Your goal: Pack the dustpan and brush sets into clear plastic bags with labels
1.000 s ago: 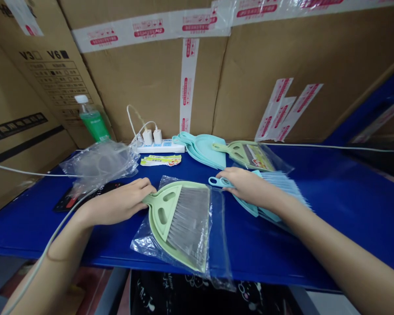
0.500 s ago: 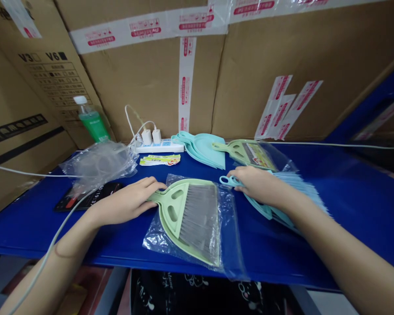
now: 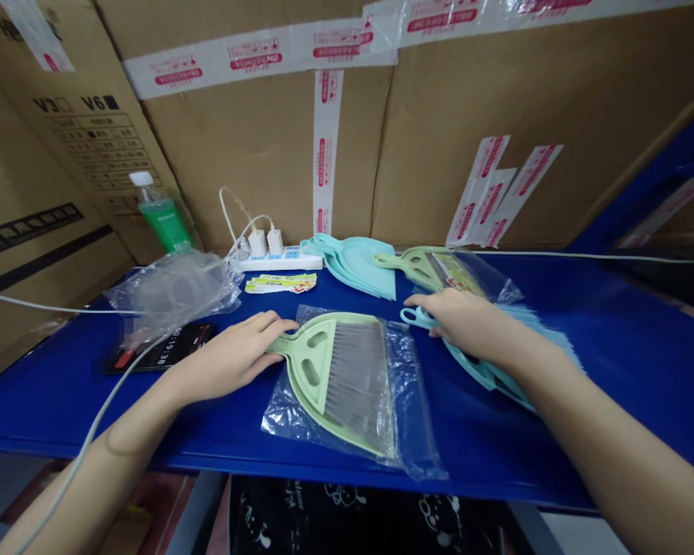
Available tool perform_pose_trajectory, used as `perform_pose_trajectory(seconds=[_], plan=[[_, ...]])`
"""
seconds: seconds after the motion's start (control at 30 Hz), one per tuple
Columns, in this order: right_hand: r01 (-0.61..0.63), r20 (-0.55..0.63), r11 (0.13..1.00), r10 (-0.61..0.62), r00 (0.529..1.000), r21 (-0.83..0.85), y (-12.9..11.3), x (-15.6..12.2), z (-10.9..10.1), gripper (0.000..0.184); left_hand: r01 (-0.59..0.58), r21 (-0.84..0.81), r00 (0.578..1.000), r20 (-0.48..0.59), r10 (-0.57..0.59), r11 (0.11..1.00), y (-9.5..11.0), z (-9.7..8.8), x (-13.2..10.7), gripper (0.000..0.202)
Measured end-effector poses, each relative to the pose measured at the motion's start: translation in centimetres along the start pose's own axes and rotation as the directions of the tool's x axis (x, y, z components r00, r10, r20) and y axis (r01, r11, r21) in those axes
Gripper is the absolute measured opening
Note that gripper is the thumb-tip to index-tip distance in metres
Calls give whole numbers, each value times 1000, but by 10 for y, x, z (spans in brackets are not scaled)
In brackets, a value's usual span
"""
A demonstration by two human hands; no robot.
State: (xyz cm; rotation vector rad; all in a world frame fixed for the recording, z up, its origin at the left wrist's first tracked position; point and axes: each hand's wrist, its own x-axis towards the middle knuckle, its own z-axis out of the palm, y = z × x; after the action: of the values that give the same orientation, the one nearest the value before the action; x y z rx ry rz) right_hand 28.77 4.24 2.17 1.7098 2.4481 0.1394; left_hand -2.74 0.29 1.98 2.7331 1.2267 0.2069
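A green dustpan and brush set [image 3: 309, 362], the brush with grey bristles, lies on a clear plastic bag [image 3: 416, 416] at the middle of the blue table. My left hand [image 3: 248, 347] is closed around the handle end of this set. To the right, my right hand [image 3: 456, 320] rests on a light blue brush [image 3: 547, 335] and the blue dustpan [image 3: 477, 370] with it; its fingers are bent over the handle part, whose ring end pokes out at the left. My palm and forearm cover much of the blue pieces.
Behind lie stacked blue dustpans [image 3: 362, 262] and a bagged green set [image 3: 419, 266]. A power strip [image 3: 283, 260], paper labels [image 3: 281, 284], crumpled plastic bags [image 3: 173, 285], a phone [image 3: 179, 347] and a green bottle [image 3: 165, 220] are at left. Cardboard boxes [image 3: 254, 146] wall the back.
The green set and its bag have shifted slightly right with my left hand. My right hand and the blue pieces have also slid a little to the right.
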Motion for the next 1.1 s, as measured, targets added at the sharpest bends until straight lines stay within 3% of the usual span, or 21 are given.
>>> perform_pose_trajectory(seconds=[0.47, 0.73, 1.1], plan=[[24, 108, 993, -11, 994, -119, -22, -16, -17, 48, -20, -11, 1000, -17, 20, 1000, 1, 1, 2, 33], [29, 21, 986, -26, 999, -162, -17, -10, -9, 49, -22, -3, 999, -25, 22, 1000, 0, 2, 2, 34], [45, 16, 995, -44, 999, -93, -9, -2, -6, 50, 7, 50, 1000, -30, -6, 999, 4, 3, 4, 33]])
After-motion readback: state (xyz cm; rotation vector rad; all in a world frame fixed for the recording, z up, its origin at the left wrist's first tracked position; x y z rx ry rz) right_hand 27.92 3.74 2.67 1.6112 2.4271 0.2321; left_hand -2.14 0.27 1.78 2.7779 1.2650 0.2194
